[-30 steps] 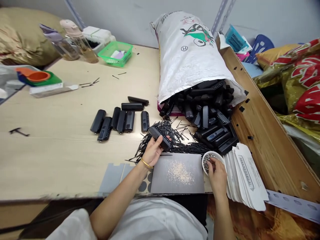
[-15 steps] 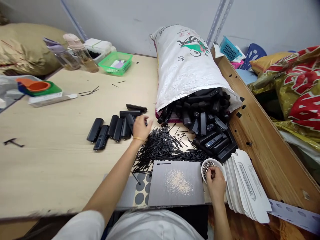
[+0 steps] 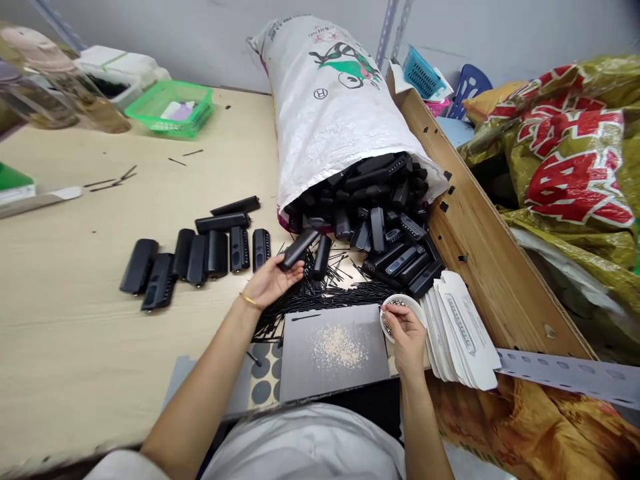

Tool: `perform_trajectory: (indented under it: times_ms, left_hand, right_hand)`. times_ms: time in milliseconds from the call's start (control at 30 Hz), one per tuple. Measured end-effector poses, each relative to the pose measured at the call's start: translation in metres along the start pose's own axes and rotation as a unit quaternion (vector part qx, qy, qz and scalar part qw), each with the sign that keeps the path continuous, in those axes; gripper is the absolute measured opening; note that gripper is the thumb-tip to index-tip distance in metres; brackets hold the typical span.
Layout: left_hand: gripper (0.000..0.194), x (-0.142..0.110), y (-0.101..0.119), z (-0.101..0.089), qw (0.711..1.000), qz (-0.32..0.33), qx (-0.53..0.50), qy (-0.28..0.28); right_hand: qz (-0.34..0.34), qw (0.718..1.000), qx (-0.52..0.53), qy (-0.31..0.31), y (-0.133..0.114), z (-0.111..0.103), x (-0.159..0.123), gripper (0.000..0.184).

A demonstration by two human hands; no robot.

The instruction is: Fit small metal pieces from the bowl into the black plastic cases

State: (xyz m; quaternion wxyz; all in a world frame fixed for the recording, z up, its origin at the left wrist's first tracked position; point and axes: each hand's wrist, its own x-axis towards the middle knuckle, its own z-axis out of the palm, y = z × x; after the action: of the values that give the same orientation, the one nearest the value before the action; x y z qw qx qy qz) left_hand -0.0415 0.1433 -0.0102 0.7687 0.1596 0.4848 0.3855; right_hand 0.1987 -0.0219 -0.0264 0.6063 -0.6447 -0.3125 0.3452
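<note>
My left hand [image 3: 274,281] is palm up with its fingers closed around one end of an oblong black plastic casing [image 3: 300,249], held above a heap of thin black sticks [image 3: 345,293]. Another black casing [image 3: 321,257] lies on the heap just right of it. At the white bowl [image 3: 417,308] of small shiny metal parts [image 3: 389,325], my right hand [image 3: 407,337] has thumb and fingers pinched together near the left rim; what is between them is too small to make out. Several finished-looking black casings [image 3: 197,259] lie in a loose row on the left.
A white woven sack [image 3: 345,127] spills black casings [image 3: 400,257] onto the table [image 3: 100,353]. A grey board [image 3: 310,373] with pale crumbs lies before me. White folded boxes [image 3: 457,333] stand right, beside a wooden ledge [image 3: 480,253]. A green basket [image 3: 170,123] sits at the back left.
My left hand set its casing down at the right of the row, then moved right and took hold of another one. My right hand has lifted slightly from inside the bowl to its left rim.
</note>
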Motion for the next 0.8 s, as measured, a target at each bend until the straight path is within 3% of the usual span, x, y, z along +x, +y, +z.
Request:
perform_trajectory:
  times_ms: [133, 267, 367, 567, 800]
  left_hand:
    - [0.022, -0.028, -0.036, 0.016, 0.984, -0.07, -0.146, -0.077]
    - [0.008, -0.044, -0.068, 0.033, 0.978, -0.048, -0.186, -0.084]
    - [0.017, -0.052, -0.083, 0.036, 0.98, -0.021, -0.175, -0.093]
    - [0.043, -0.065, -0.087, 0.032, 0.986, 0.018, -0.142, -0.089]
    - [0.053, -0.074, -0.088, 0.032, 0.987, 0.016, -0.129, -0.097]
  right_hand:
    - [0.005, 0.999, 0.032, -0.025, -0.008, 0.027, -0.01, 0.019]
    - [-0.007, 0.998, 0.052, -0.029, -0.01, 0.05, -0.023, 0.019]
    - [-0.024, 0.998, 0.05, -0.033, -0.008, 0.059, -0.031, 0.017]
    - [-0.116, 0.992, -0.032, -0.031, -0.005, 0.059, -0.036, 0.011]
    - [-0.266, 0.95, -0.16, -0.034, -0.011, 0.061, -0.033, 0.011]
